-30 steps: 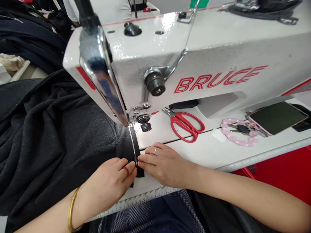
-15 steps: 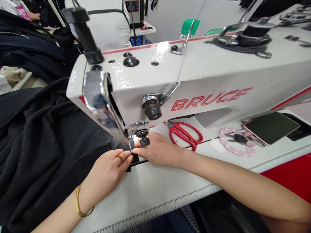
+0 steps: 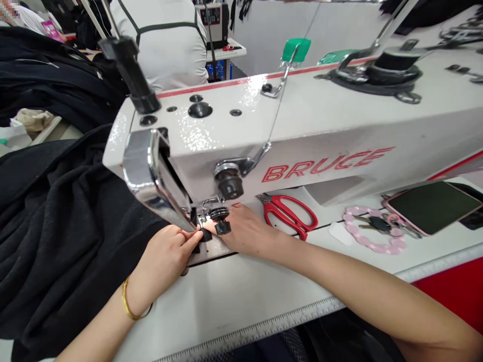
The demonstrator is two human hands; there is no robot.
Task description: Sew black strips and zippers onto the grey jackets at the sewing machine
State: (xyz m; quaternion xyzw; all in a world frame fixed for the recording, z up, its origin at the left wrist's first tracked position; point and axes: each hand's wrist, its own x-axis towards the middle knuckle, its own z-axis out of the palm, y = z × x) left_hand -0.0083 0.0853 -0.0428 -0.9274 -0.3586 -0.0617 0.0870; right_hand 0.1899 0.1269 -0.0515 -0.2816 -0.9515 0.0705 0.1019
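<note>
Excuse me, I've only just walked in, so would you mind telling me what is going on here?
A person sits at a white sewing machine with dark fabric spread on its left. The left hand and right hand have their fingertips close together beneath the machine's head, at the fabric's edge; whether they pinch or press it is hard to tell. Red-handled scissors and a phone lie to the right.

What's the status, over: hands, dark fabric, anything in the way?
Left hand and right hand close together at the sewing machine, grip unclear. Dark fabric heaped on the left. Red scissors beside the right hand, seemingly not blocking.
</note>
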